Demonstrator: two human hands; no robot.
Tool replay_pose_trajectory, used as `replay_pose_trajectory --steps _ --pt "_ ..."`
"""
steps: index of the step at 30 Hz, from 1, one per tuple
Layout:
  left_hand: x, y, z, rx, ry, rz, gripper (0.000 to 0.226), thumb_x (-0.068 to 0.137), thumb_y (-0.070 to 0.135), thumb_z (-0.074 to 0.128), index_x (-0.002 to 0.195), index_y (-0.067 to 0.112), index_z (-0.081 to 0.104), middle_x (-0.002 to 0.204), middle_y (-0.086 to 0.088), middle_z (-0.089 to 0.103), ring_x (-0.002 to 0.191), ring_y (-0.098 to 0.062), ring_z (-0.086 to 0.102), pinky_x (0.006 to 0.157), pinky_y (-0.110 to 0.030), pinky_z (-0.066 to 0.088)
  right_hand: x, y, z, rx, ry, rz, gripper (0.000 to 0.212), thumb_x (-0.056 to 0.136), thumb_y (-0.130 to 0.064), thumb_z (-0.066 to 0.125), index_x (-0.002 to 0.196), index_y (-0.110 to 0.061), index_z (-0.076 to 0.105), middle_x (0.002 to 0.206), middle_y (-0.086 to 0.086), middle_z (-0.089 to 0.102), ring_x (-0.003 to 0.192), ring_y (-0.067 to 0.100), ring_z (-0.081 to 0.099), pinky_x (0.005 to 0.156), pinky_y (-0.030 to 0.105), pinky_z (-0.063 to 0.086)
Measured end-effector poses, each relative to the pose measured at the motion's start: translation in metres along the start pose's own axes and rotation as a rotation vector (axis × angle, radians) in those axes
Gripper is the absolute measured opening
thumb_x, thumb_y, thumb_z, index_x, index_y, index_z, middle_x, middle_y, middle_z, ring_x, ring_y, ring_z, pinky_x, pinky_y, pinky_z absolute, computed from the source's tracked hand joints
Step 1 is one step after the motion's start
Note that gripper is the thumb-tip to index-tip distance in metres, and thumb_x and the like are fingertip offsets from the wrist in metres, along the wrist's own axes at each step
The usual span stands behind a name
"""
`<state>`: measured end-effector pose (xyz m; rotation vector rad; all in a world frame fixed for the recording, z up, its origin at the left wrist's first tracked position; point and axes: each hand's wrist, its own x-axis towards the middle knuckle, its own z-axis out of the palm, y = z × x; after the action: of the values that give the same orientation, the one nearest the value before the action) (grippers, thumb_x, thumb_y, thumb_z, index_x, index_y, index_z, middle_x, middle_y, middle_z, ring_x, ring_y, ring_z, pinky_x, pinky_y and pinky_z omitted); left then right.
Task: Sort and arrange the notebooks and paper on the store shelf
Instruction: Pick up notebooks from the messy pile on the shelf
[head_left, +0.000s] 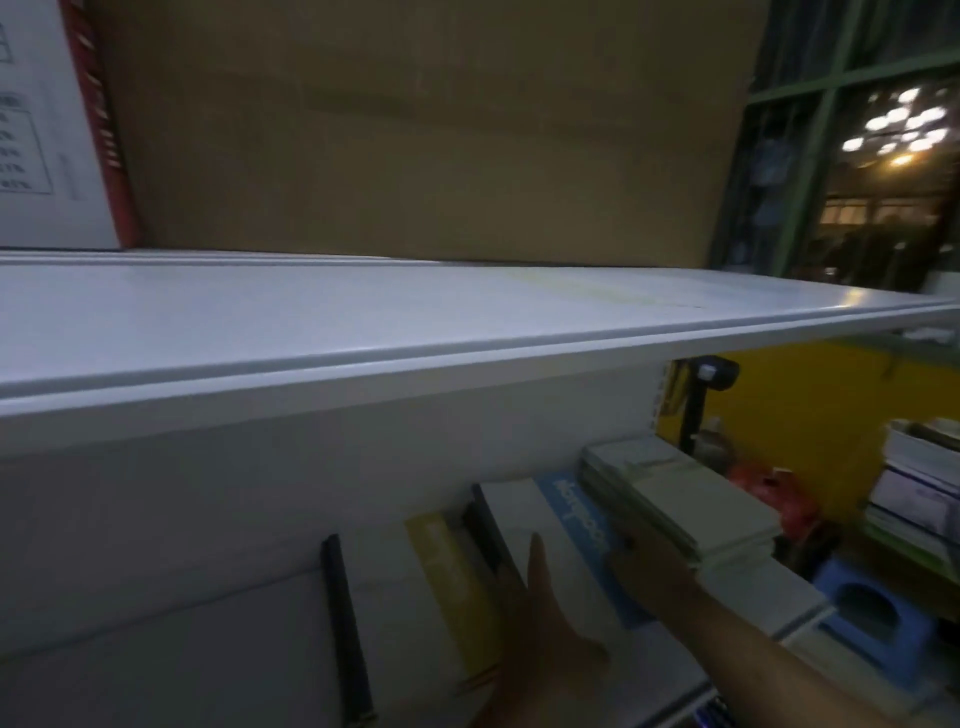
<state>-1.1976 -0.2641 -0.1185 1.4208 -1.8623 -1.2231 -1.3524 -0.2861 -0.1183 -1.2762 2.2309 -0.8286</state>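
Note:
On the lower shelf, several notebooks lie side by side: one with a black spine (345, 623), one with a yellow band (449, 571) and a white one with a blue band (574, 514). A stack of cream notebooks (675, 499) lies at the shelf's right end. My left hand (537, 618) rests flat, fingers straight, on the white notebook beside the blue band. My right hand (647, 564) holds the near end of the cream stack; its fingertips are hidden in the dim, blurred picture.
A white upper shelf (415, 322) juts out above the notebooks, carrying a big cardboard box (415, 130) and a white-and-red box (57, 130). To the right stand a blue plastic stool (872, 616), a red bag (779, 501) and piles of paper (919, 483).

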Motion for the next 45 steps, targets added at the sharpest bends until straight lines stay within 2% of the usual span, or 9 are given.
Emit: replay_pose_trajectory --steps 2,6,9,13,16,29,36,40,45 --pt "0.013 0.006 0.017 0.045 0.053 -0.08 0.116 0.078 0.019 0.071 0.147 0.029 -0.022 0.156 -0.011 -0.019 0.146 -0.029 -0.012 0.115 -0.039 0.016 0.02 0.006 0.004 -0.058 -0.01 -0.033 0.031 0.096 -0.01 0.045 0.07 -0.025 0.038 0.067 0.004 0.045 0.054 0.012 0.041 0.046 0.023 0.036" --pt "0.027 -0.006 0.043 0.034 0.241 -0.095 0.104 0.087 0.03 0.06 0.145 0.024 -0.025 0.157 -0.014 -0.017 0.147 -0.028 -0.005 0.117 -0.034 0.014 0.041 0.027 0.023 -0.147 0.017 -0.147 0.027 0.092 -0.016 0.045 0.118 -0.012 0.053 0.111 0.017 0.055 0.081 0.027 0.058 0.058 0.028 0.039" --pt "0.037 -0.028 0.06 0.097 0.398 0.032 0.104 0.071 0.053 0.052 0.15 0.006 0.004 0.142 -0.034 0.035 0.127 -0.037 0.048 0.097 -0.034 0.042 0.041 0.038 0.025 -0.117 0.078 -0.289 0.017 0.088 -0.013 0.05 0.101 -0.008 0.061 0.105 0.012 0.049 0.086 0.026 0.052 0.066 0.026 0.031" --pt "0.041 -0.044 0.065 0.171 0.402 0.15 0.089 0.061 0.065 0.052 0.122 0.077 -0.011 0.157 -0.005 0.005 0.142 -0.011 0.007 0.111 -0.023 0.015 0.047 0.047 0.02 0.118 -0.06 -0.258 0.034 0.078 -0.026 0.051 0.107 -0.018 0.065 0.106 0.011 0.057 0.086 0.026 0.06 0.073 0.033 0.051" --pt "0.048 -0.052 0.071 0.132 0.438 0.148 0.113 0.066 0.064 0.061 0.143 0.029 -0.013 0.159 -0.001 -0.006 0.146 -0.011 -0.003 0.112 -0.018 0.009 0.047 0.059 0.013 0.232 -0.137 -0.244 0.028 0.088 -0.017 0.058 0.115 -0.019 0.061 0.117 0.003 0.059 0.103 0.021 0.06 0.09 0.036 0.051" --pt "0.045 -0.049 0.078 0.226 0.503 0.125 0.085 0.082 0.034 0.07 0.149 0.023 0.019 0.158 0.004 -0.005 0.145 -0.007 -0.007 0.115 -0.018 0.004 0.051 0.074 0.022 0.15 -0.185 -0.482 0.046 0.086 -0.031 0.066 0.129 -0.019 0.053 0.123 -0.011 0.041 0.113 0.004 0.042 0.095 0.016 0.034" --pt "-0.005 -0.031 0.081 0.613 0.416 0.587 0.06 0.085 0.033 0.048 0.14 0.017 0.033 0.151 -0.004 0.035 0.143 -0.025 0.019 0.107 -0.049 0.028 0.035 0.068 0.015 -0.084 -0.017 -0.561 0.034 0.089 -0.031 0.06 0.115 -0.01 0.065 0.122 0.014 0.059 0.105 0.03 0.06 0.085 0.032 0.048" --pt "-0.054 -0.046 -0.001 0.778 0.395 0.341 0.048 0.093 0.046 0.032 0.131 0.019 0.042 0.142 0.003 0.047 0.128 -0.017 0.05 0.098 -0.028 0.047 0.029 0.046 0.001 -0.473 -0.161 -0.515 0.064 0.084 -0.064 0.026 0.116 -0.019 0.058 0.126 0.016 0.057 0.11 0.028 0.057 0.081 0.029 0.042" --pt "-0.165 -0.073 -0.182 1.185 0.4 -0.055 0.085 0.082 0.069 0.01 0.152 0.022 0.009 0.158 -0.006 -0.017 0.145 -0.021 -0.019 0.118 -0.039 -0.007 -0.059 -0.056 0.04 -0.677 0.026 -0.91 0.061 0.098 -0.05 0.026 0.141 -0.008 0.039 0.148 0.019 0.035 0.13 0.034 0.043 0.105 0.046 0.04"
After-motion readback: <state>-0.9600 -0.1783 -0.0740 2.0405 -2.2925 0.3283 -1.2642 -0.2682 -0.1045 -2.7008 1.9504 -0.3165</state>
